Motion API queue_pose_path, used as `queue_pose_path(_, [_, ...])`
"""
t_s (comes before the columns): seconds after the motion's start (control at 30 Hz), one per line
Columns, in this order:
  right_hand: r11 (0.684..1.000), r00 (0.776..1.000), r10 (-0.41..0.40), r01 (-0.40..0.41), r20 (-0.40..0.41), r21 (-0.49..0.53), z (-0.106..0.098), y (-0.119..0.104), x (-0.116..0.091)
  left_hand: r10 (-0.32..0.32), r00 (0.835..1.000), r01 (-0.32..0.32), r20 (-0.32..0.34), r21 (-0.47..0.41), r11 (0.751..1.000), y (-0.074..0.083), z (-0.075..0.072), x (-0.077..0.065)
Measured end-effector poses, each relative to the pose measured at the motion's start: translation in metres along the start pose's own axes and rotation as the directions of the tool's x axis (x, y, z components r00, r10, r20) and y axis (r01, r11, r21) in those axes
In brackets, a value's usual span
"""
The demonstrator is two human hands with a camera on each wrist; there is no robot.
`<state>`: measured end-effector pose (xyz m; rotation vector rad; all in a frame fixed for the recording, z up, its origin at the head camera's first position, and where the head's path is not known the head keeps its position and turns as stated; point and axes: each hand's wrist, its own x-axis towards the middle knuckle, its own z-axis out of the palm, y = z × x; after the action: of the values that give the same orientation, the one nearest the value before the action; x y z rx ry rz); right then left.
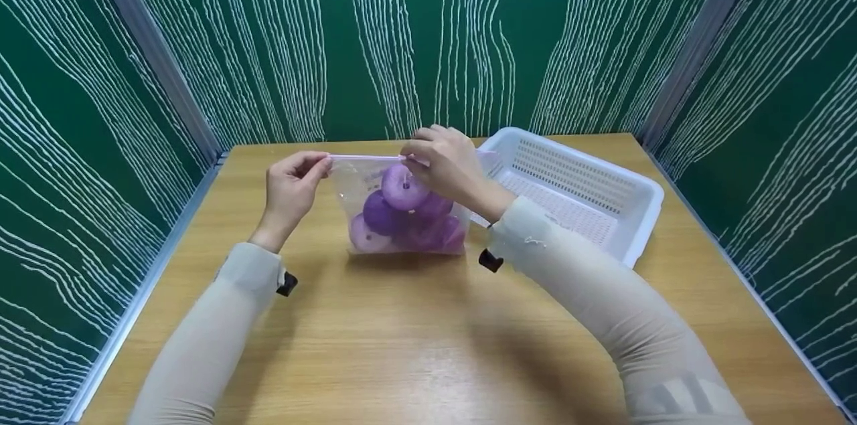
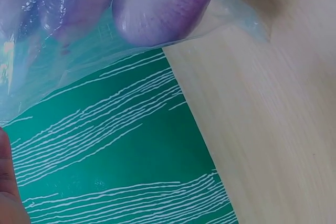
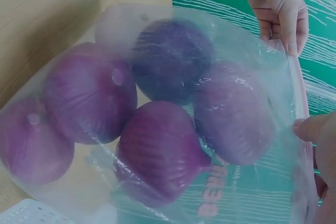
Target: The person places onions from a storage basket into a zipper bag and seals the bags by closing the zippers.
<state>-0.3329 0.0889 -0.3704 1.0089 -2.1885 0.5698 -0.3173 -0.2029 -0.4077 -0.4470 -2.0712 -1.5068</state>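
A clear zip bag (image 1: 348, 184) with a pink-lilac strip along its top holds several purple onions (image 1: 387, 214). It stands upright at the middle of the table, its bottom at or just above the wood. My left hand (image 1: 289, 187) pinches the top left corner between thumb and fingers. Partway along the strip, my right hand (image 1: 445, 164) pinches the zip edge, with the thumb on the near side. In the right wrist view the onions (image 3: 157, 153) show through the film, and faint pink print is on the bag. The left wrist view shows one onion (image 2: 160, 6) near the bag's lower edge.
A white perforated plastic basket (image 1: 646, 207) stands behind and right of the bag, partly hidden by my right arm. Green walls (image 1: 455, 43) with white wavy lines enclose the wooden table (image 1: 402, 345) at the back and sides.
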Motion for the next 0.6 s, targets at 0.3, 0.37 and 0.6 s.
queue_pose_path(0.3, [1.000, 1.000, 0.002, -0.001, 0.002, -0.025, -0.005, 0.006, -0.004, 0.030, 0.999, -0.030, -0.013, 0.032, 0.999, -0.002, -0.001, 0.000])
queue_pose_path(0.37, [1.000, 1.000, 0.003, -0.003, -0.002, -0.022, -0.005, 0.007, -0.005, 0.023, 1.000, -0.022, -0.011, 0.040, 0.999, -0.003, -0.002, 0.000])
queue_pose_path(0.6, [1.000, 1.000, 0.023, -0.023, -0.006, -0.019, -0.008, 0.011, -0.009, 0.016, 1.000, -0.016, -0.008, 0.037, 0.999, -0.004, -0.004, 0.001])
